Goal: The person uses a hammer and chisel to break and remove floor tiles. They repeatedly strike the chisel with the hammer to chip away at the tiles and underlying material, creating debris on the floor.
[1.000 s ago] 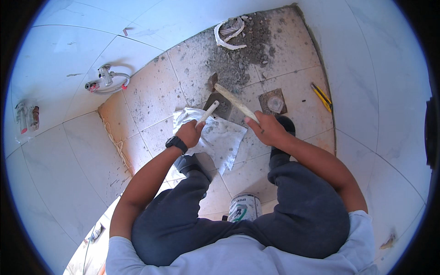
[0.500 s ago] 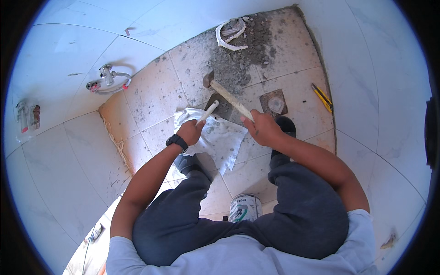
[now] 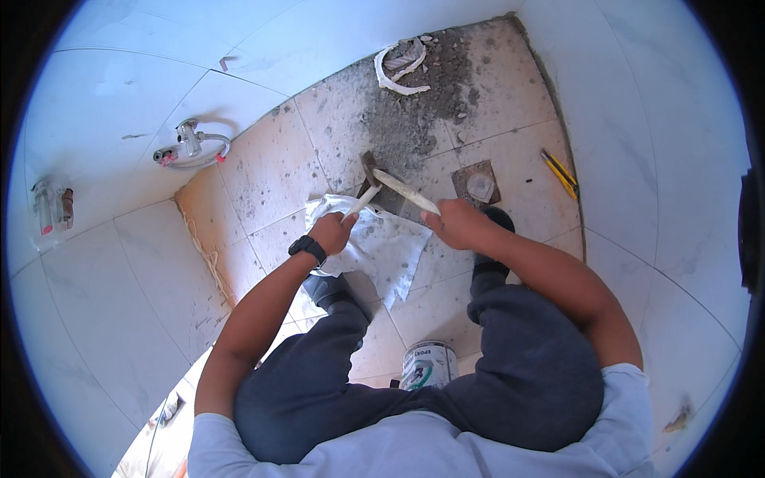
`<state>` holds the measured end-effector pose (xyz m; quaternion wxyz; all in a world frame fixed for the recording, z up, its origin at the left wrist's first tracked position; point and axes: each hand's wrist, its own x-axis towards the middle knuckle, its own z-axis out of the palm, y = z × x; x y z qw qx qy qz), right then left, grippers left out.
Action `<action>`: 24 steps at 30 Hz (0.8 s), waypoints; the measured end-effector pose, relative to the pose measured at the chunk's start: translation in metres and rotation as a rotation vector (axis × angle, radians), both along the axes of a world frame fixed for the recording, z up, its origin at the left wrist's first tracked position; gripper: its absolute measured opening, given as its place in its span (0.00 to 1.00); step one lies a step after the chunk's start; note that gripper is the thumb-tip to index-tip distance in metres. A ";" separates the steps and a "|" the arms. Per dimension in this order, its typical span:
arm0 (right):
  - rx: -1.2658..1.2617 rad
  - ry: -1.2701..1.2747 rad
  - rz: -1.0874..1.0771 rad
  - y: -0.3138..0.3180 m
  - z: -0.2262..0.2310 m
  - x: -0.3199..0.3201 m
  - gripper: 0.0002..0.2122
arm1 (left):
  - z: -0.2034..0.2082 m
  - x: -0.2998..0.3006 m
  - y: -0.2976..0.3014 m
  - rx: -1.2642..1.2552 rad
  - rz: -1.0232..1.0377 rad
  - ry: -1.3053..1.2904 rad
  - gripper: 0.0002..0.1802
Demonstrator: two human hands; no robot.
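My right hand (image 3: pixel 464 224) is wrapped round the pale wooden handle of a hammer (image 3: pixel 405 190). The hammer's rusty brown head lies at the upper end of a white-handled tool (image 3: pixel 362 201), touching or just over it. That tool is gripped in my left hand (image 3: pixel 330 232), which has a black watch at its wrist. What kind of tool it is cannot be made out, as its far end is partly hidden behind the hammer. Under both tools a crumpled white sheet (image 3: pixel 390 243), cloth or plastic, lies on the floor near my feet.
Grey rubble (image 3: pixel 410 119) and a broken white ring (image 3: pixel 392 82) lie at the far wall. A square floor drain (image 3: pixel 480 185) sits right of the hammer. A yellow utility knife (image 3: pixel 560 173) lies by the right wall. A paint can (image 3: pixel 429 365) stands between my legs; a tap (image 3: pixel 190 138) juts from the left wall.
The hammer's head has come down and nearer, from above the white-handled tool to its upper end. The white-handled tool leans slightly differently. Both hands keep their grips.
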<state>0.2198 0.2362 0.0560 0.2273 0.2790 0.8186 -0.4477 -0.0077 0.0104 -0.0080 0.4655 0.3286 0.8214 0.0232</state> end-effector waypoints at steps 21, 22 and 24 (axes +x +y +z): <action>-0.022 0.078 -0.131 0.009 0.009 0.013 0.26 | 0.017 -0.018 0.017 -0.085 0.190 -0.209 0.37; -0.003 0.105 -0.129 0.011 0.009 0.013 0.26 | 0.013 -0.011 0.015 0.024 0.121 -0.151 0.37; 0.011 0.136 -0.125 0.011 0.008 0.014 0.26 | 0.006 -0.002 0.010 0.115 0.050 -0.058 0.37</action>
